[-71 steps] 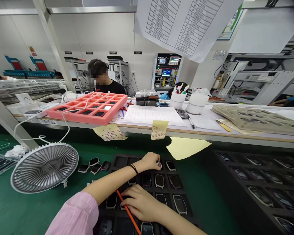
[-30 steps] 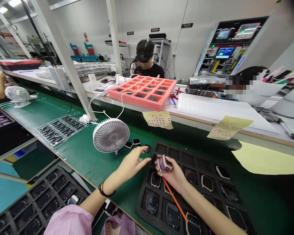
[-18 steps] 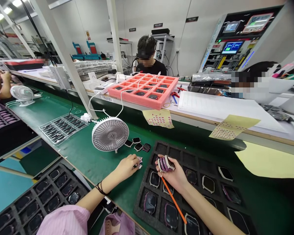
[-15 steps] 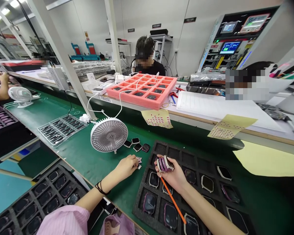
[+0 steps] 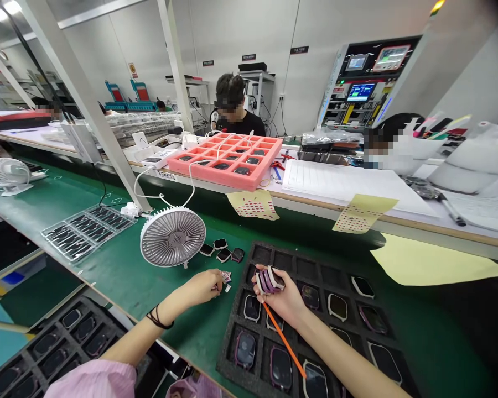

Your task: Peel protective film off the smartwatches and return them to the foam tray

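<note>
Holding a stack of watch-type units (image 5: 269,280), white & purple frames on edge, is the R hand (image 5: 288,301), fingers & thumb curled round it. It's above the black foam tray (image 5: 262,354), approx. over the tray's L side. Orange stick (image 5: 285,342) slants down from under the same hand's fingers; can't tell if it's gripped.

L hand (image 5: 205,287) is low at the green surface (image 5: 124,276), fingers bunched & bent, tips at some small pale bits (image 5: 226,275); can't tell if it's pinching one. Black bands (image 5: 160,318) on L wrist.

Tray has units in most near slots, incl. white & purple frames; several far slots are bare. Four loose units (image 5: 223,255) sit on the surface beyond L hand, just R of the desk fan (image 5: 173,236). 2nd dark tray (image 5: 64,341) w/ units, lower L. Pink foam tray (image 5: 216,177) on the shelf opp., some slots filled.
</note>
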Action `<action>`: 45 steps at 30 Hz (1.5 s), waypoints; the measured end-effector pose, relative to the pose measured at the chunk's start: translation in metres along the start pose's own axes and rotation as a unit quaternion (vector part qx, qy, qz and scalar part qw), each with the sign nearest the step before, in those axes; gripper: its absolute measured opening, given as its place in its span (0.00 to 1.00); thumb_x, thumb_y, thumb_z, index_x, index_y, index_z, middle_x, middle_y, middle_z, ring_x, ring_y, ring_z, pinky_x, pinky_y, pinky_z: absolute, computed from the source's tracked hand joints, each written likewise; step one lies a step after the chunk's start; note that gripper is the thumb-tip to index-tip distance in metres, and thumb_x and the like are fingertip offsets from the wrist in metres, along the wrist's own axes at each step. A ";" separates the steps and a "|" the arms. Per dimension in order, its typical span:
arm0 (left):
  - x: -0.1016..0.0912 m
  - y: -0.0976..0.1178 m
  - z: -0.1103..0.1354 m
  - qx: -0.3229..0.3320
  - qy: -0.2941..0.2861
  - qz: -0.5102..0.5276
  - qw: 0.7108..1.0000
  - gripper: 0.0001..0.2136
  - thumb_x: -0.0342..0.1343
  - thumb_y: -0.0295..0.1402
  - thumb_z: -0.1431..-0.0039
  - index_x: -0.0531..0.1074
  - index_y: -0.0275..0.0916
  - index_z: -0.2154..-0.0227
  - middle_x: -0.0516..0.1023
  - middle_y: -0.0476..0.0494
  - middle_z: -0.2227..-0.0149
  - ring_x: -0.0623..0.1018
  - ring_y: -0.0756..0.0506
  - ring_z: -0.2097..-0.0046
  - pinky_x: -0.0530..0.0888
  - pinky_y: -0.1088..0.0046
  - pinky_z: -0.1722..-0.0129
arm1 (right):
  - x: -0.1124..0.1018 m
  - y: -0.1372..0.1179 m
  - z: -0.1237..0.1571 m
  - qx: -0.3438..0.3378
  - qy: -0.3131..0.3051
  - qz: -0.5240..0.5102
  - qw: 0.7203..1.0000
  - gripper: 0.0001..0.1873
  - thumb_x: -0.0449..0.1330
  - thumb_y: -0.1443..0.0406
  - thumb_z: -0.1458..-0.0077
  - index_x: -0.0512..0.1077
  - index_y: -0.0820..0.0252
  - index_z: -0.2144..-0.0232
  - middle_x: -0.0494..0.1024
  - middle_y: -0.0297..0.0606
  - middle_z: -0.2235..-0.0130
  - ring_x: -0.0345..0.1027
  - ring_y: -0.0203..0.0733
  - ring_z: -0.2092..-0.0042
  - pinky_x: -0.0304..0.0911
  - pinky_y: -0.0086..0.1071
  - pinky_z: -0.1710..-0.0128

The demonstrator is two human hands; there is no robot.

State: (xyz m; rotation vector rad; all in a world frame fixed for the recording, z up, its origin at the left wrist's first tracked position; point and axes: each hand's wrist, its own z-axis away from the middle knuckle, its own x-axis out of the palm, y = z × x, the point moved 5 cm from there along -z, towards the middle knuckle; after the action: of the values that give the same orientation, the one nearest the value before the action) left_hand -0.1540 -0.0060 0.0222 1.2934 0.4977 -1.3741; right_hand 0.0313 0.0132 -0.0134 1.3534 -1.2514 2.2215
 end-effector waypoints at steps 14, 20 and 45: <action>-0.007 -0.017 -0.002 0.064 -0.017 0.041 0.997 0.13 0.52 0.18 0.53 0.74 0.37 0.66 0.72 0.45 0.61 0.73 0.49 0.62 0.67 0.78 0.66 | 0.000 -0.001 0.001 0.003 -0.002 0.002 1.000 0.17 0.55 0.59 0.48 0.72 0.65 0.61 0.76 0.46 0.68 0.68 0.44 0.71 0.59 0.33 0.76; -0.008 -0.018 -0.002 0.059 -0.002 0.051 0.997 0.10 0.51 0.19 0.52 0.74 0.36 0.70 0.73 0.44 0.63 0.73 0.49 0.65 0.67 0.79 0.70 | 0.000 0.000 0.001 0.004 0.002 0.001 1.000 0.17 0.55 0.60 0.48 0.72 0.65 0.60 0.76 0.46 0.68 0.68 0.44 0.71 0.59 0.33 0.75; -0.030 0.076 0.007 0.330 0.207 0.173 0.905 0.10 0.50 0.31 0.37 0.78 0.37 0.65 0.77 0.40 0.62 0.76 0.49 0.59 0.72 0.75 0.56 | 0.011 0.008 0.010 0.062 -0.120 0.005 0.991 0.24 0.52 0.57 0.47 0.64 0.60 0.49 0.74 0.40 0.67 0.69 0.44 0.71 0.59 0.31 0.78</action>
State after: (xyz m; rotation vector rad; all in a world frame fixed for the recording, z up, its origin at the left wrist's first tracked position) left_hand -0.0971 -0.0211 0.0788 2.1387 0.0507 -0.9842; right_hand 0.0264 -0.0013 -0.0068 1.7092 -1.2123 2.2283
